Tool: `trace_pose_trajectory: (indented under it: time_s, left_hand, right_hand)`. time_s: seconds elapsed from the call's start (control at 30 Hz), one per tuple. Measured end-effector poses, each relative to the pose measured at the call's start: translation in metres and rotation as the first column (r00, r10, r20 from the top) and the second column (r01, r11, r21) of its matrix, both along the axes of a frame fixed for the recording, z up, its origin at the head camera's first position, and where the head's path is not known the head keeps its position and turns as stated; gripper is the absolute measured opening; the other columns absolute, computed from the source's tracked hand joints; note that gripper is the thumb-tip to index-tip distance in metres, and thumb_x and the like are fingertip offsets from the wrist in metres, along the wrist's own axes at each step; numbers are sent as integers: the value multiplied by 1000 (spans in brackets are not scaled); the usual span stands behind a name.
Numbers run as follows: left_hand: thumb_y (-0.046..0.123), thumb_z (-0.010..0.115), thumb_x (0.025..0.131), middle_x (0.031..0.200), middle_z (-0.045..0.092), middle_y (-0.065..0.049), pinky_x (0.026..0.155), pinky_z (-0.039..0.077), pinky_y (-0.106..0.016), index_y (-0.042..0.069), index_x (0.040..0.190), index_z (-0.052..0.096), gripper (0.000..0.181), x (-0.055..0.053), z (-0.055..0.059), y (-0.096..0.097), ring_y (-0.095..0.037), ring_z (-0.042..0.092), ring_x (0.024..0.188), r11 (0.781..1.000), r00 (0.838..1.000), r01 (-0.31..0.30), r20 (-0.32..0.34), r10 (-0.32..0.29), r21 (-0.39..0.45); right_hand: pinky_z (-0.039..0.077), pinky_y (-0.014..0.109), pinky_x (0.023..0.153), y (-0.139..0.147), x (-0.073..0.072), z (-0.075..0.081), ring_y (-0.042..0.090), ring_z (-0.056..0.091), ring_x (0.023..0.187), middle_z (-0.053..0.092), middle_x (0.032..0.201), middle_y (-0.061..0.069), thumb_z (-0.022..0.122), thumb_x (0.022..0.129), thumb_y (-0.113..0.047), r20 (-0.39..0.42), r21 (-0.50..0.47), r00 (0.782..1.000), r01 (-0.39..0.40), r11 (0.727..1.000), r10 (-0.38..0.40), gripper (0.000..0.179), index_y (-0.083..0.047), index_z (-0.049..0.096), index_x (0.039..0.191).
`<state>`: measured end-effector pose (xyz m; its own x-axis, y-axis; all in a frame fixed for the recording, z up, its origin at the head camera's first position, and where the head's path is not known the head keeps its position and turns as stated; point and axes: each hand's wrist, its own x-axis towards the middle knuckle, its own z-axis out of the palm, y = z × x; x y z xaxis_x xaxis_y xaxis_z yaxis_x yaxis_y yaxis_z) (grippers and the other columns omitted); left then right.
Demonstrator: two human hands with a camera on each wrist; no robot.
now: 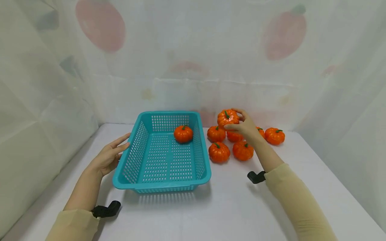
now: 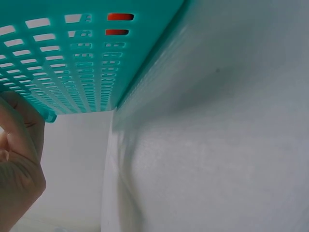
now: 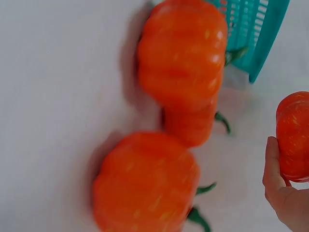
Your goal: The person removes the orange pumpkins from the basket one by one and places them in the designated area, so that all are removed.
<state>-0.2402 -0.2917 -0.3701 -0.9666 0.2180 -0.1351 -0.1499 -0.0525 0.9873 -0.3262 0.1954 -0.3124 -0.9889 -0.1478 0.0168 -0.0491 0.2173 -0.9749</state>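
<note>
A small orange toy pumpkin [image 1: 228, 118] with a green stem is gripped by my right hand [image 1: 245, 127], raised over several others. The right wrist view shows the fingers around the side of this pumpkin [image 3: 294, 137]. My left hand [image 1: 107, 157] is at the left side of a teal plastic basket [image 1: 163, 186], fairly straight fingertips right at its rim. In the left wrist view, the left hand [image 2: 19, 159] is beside the perforated wall of the basket [image 2: 96, 53]. One pumpkin [image 1: 183, 134] lies inside the basket, near its right wall.
More pumpkins stand on the white table [image 1: 229, 204] right of the basket, among them a near one [image 1: 219, 152], another beside it [image 1: 243, 150] and one farther right [image 1: 274, 136]. A pale curtain [image 1: 193, 43] with fruit prints hangs behind the table.
</note>
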Motion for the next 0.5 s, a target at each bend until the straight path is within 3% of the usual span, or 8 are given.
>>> trace_pose_trajectory:
  time_s: [0.27, 0.5]
  left_hand:
    - [27, 52, 103, 101, 71, 12, 68, 60, -24, 21, 160, 13, 70, -1, 0, -1, -8, 71, 80, 1000, 1000, 1, 1, -1, 2]
    - [27, 52, 103, 100, 71, 12, 67, 60, -24, 20, 160, 12, 70, -1, 1, 0, -8, 71, 79, 1000, 1000, 4, 2, -4, -2]
  right_hand:
    - [55, 16, 82, 30, 1, -5, 33, 49, 129, 25, 159, 16, 78, 86, -23, -5, 84, 999, 44, 995, -44, 89, -28, 24, 156]
    - [55, 15, 81, 56, 2, -9, 29, 44, 130, 22, 159, 17, 76, 88, -25, 3, 73, 996, 92, 993, -92, 88, -25, 22, 157]
